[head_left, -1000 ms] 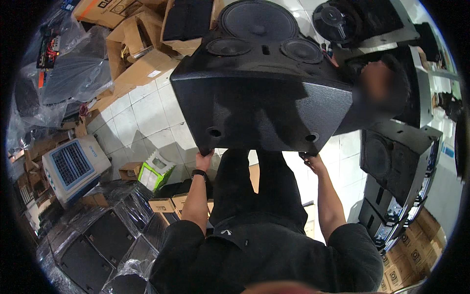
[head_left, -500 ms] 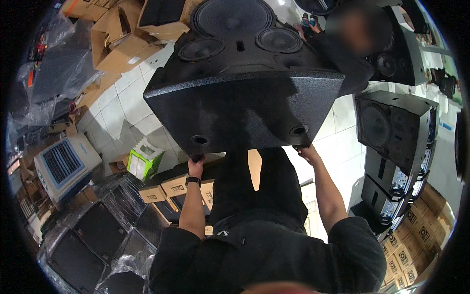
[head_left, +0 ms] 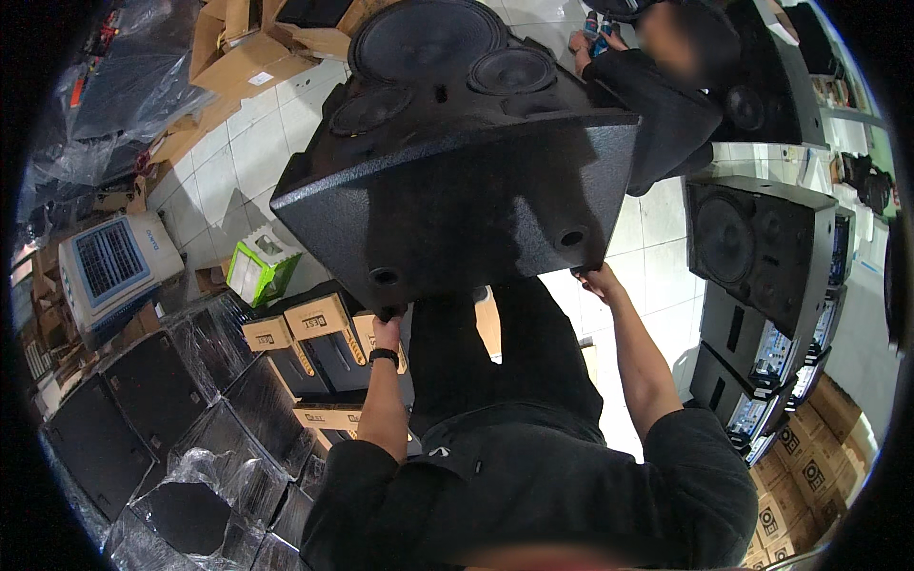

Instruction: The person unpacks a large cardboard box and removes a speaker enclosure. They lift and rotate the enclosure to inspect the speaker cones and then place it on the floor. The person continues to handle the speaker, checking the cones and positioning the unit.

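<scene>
A large black speaker cabinet [head_left: 457, 200] spans the upper middle, its flat panel with two round holes turned toward me. Round drivers sit on its far face, a big woofer [head_left: 428, 43] and smaller ones. My left hand [head_left: 387, 330], below a dark wristband, is closed at the cabinet's near left corner. At the near right corner my right hand [head_left: 600, 282] grips the edge with bent fingers. Both sets of fingertips are partly hidden by the cabinet. Beyond its right side crouches another person in black, whose hands hold a blue and black power drill [head_left: 595, 33].
Black speakers with panels of controls [head_left: 762, 243] stand at the right, above cartons [head_left: 809, 457]. At the left are an air cooler [head_left: 119, 257], a green and white box [head_left: 262, 266], plastic-wrapped black cabinets [head_left: 162, 438] and cardboard boxes [head_left: 252, 57]. White tiles [head_left: 224, 181] cover the floor.
The cabinet sits slightly farther left and turned a little in view, both my hands still on its corners. Much of the scene has shifted left. The other person's hands and drill show more.
</scene>
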The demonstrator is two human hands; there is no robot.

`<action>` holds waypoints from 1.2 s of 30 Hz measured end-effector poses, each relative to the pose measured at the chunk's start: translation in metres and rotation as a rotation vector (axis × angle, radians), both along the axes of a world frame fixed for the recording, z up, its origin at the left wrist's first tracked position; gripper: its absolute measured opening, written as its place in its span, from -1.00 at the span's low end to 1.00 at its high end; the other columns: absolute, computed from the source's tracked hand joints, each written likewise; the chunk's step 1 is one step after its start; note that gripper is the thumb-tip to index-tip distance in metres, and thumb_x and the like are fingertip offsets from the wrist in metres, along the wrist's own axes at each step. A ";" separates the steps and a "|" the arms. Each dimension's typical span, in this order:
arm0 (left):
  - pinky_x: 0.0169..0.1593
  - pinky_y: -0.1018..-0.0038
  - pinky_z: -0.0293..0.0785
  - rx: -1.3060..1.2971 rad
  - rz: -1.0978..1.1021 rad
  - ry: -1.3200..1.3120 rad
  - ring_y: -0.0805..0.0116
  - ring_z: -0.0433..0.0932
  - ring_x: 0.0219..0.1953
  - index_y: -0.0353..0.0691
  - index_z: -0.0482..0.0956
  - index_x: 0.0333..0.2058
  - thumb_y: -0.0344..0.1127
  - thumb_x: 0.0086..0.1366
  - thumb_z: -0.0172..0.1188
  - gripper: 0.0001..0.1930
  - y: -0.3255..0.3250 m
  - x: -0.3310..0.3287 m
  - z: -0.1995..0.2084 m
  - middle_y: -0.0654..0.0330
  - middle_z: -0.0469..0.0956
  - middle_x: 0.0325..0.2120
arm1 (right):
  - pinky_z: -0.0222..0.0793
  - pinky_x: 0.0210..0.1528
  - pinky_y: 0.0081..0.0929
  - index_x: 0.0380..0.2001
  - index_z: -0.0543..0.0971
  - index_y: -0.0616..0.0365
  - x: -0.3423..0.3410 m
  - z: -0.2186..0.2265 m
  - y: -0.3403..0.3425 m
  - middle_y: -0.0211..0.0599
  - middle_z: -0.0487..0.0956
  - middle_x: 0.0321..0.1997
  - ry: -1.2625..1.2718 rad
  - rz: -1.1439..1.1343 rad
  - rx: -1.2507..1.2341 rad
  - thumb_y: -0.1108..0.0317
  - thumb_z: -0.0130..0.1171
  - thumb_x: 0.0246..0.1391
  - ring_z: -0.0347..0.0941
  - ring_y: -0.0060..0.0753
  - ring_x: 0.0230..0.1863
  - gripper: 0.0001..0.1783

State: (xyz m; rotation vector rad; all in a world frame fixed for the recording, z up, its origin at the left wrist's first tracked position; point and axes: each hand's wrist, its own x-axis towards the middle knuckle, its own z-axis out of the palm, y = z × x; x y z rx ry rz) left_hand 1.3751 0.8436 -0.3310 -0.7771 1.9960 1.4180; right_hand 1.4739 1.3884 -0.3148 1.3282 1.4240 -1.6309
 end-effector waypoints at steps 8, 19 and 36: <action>0.10 0.36 0.45 0.057 0.161 -0.106 0.22 0.58 -0.01 -0.39 0.52 0.05 -0.67 0.11 0.14 -0.54 -0.037 0.069 -0.023 0.11 0.59 0.00 | 0.21 -0.55 -0.57 -0.39 0.54 0.12 0.057 -0.003 -0.021 -0.47 0.48 -0.54 0.030 -0.112 0.007 0.45 0.21 0.04 0.31 -0.60 -0.58 -0.95; 0.08 0.39 0.46 0.008 0.143 -0.008 0.29 0.57 -0.04 -0.36 0.53 0.04 -0.61 0.09 0.13 -0.54 -0.027 0.126 0.003 0.16 0.61 -0.07 | 0.25 -0.45 -0.58 -0.31 0.55 0.11 0.100 0.002 -0.016 -0.46 0.55 -0.44 0.059 -0.001 -0.031 0.49 0.13 0.15 0.35 -0.63 -0.50 -0.94; 0.13 0.31 0.52 -0.180 -0.037 -0.166 0.19 0.53 0.08 -0.06 0.35 0.22 -0.56 0.19 0.29 -0.39 -0.090 0.184 -0.021 0.23 0.50 0.10 | 0.50 0.01 -0.08 0.02 0.44 0.40 0.168 0.013 -0.063 0.31 0.59 -0.09 0.042 0.250 0.351 0.42 0.16 -0.12 0.57 0.21 0.01 -0.44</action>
